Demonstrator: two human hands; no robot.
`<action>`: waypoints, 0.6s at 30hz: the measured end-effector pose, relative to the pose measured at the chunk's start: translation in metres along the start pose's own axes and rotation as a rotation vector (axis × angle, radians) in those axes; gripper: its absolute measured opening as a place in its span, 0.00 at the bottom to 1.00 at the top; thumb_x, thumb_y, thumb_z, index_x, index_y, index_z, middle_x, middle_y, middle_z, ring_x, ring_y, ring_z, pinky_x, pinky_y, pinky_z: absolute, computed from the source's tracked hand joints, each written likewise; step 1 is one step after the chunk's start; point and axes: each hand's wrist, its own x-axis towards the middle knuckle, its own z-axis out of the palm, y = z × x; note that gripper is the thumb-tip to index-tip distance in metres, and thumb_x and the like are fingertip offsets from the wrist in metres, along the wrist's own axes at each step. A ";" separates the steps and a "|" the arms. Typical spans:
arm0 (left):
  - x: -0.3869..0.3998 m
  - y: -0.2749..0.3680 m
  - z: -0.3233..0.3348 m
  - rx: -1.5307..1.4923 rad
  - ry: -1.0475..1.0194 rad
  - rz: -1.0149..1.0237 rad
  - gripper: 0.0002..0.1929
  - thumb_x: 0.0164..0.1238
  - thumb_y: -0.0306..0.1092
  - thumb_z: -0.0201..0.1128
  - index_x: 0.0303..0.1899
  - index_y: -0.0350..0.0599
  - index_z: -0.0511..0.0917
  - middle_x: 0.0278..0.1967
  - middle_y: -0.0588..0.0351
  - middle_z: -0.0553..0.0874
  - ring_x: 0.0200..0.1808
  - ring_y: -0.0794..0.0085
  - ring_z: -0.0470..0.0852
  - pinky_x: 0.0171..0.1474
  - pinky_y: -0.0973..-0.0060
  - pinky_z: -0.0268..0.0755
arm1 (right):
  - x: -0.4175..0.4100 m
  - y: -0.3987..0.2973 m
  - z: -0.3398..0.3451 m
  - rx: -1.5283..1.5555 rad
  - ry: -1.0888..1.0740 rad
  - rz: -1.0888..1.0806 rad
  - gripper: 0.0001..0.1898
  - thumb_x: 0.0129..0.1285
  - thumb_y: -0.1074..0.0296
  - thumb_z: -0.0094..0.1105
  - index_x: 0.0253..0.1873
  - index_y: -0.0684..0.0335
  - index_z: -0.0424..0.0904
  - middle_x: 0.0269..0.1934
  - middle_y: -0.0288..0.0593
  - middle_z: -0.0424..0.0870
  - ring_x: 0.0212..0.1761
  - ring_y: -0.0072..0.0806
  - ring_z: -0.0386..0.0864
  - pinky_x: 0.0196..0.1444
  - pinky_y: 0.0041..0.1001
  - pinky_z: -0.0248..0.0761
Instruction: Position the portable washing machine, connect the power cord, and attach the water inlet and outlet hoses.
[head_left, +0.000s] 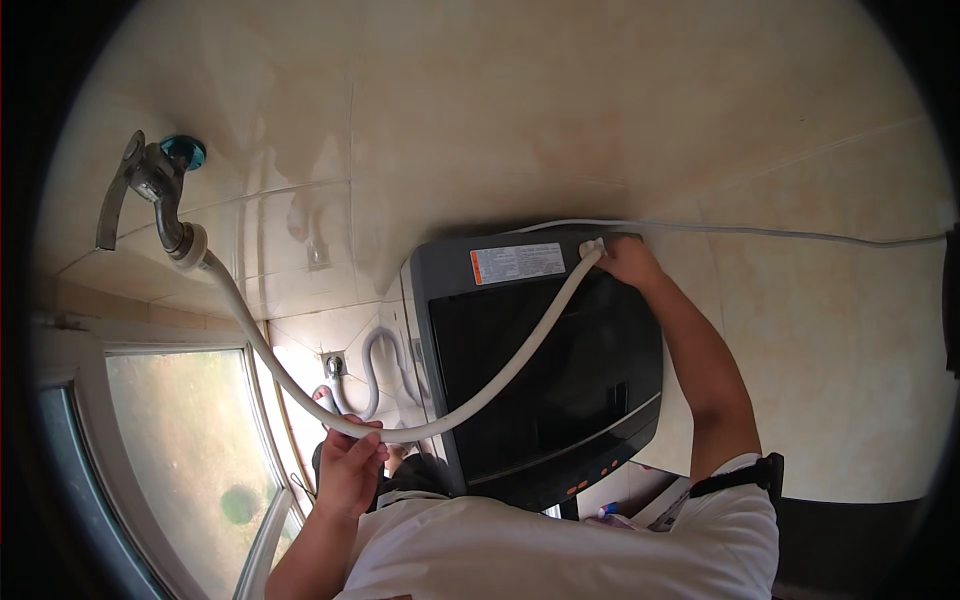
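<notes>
A white water inlet hose hangs in a curve between a metal tap on the tiled wall and the rear right corner of a top-loading washing machine. My left hand grips the hose near its lowest bend, thumb on top. At the machine's back corner my right hand is closed about the hose's end fitting; the fingertips and the joint beneath are partly hidden. A white collar joins the hose to the tap's spout. The tap's lever handle points downward.
A label with writing sits on the machine's rear panel. Behind it a grey cord runs along the wall. Left of the machine, a grey drain hose loops near a floor drain. A framed window stands at left.
</notes>
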 end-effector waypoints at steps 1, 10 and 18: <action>0.000 0.000 -0.001 0.008 -0.006 -0.011 0.09 0.63 0.19 0.56 0.42 0.42 0.71 0.38 0.52 0.82 0.30 0.74 0.81 0.34 0.80 0.79 | -0.006 0.011 0.012 0.071 0.328 -0.263 0.26 0.45 0.62 0.70 0.52 0.60 0.77 0.40 0.56 0.80 0.43 0.52 0.77 0.46 0.43 0.70; -0.003 -0.003 -0.001 0.013 -0.003 -0.025 0.10 0.63 0.18 0.56 0.42 0.44 0.72 0.38 0.53 0.83 0.30 0.73 0.81 0.34 0.79 0.77 | -0.007 0.001 -0.002 0.036 0.235 -0.248 0.20 0.47 0.60 0.69 0.45 0.63 0.80 0.30 0.53 0.81 0.35 0.48 0.81 0.41 0.41 0.73; -0.005 0.000 0.001 0.043 -0.021 -0.032 0.10 0.63 0.18 0.56 0.42 0.46 0.72 0.38 0.53 0.83 0.30 0.73 0.81 0.34 0.79 0.77 | -0.015 0.014 0.003 0.129 0.655 -0.810 0.18 0.46 0.55 0.69 0.37 0.63 0.81 0.31 0.53 0.82 0.35 0.50 0.80 0.40 0.41 0.73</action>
